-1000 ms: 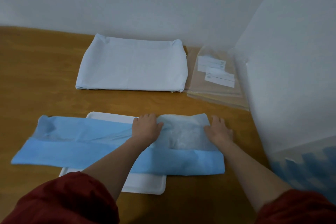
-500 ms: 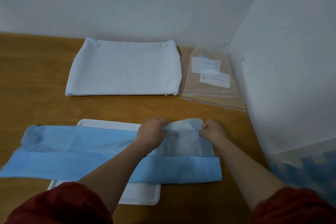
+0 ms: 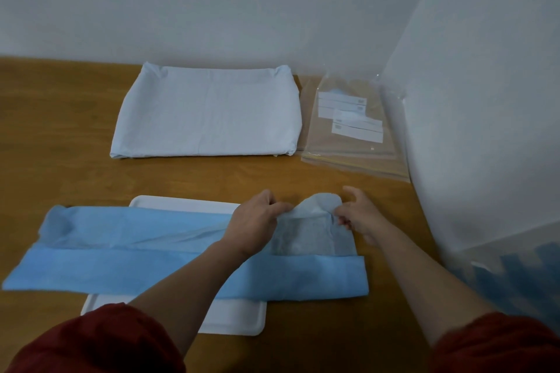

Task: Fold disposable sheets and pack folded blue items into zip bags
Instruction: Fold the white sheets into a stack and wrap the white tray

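Now, one blue sheet [image 3: 136, 254] lies at six o'clock across one white tray [image 3: 236, 321], folded only into a long band. Left hand [image 3: 254, 227] and right hand [image 3: 362, 219] each pinch its far edge in curled fingers, lifting it. Nothing looks bagged yet. On the surface [image 3: 60, 145], one white bundle [image 3: 206, 112] sits at twelve o'clock and the zip bags [image 3: 348, 142] are stacked at two, number unclear.

A white tray [image 3: 239, 319] lies on the wooden table [image 3: 60, 136].

Bare table [image 3: 212, 179] lies between blue sheet [image 3: 121, 251] and white stack [image 3: 206, 112]; wall [image 3: 485, 130] crowds right
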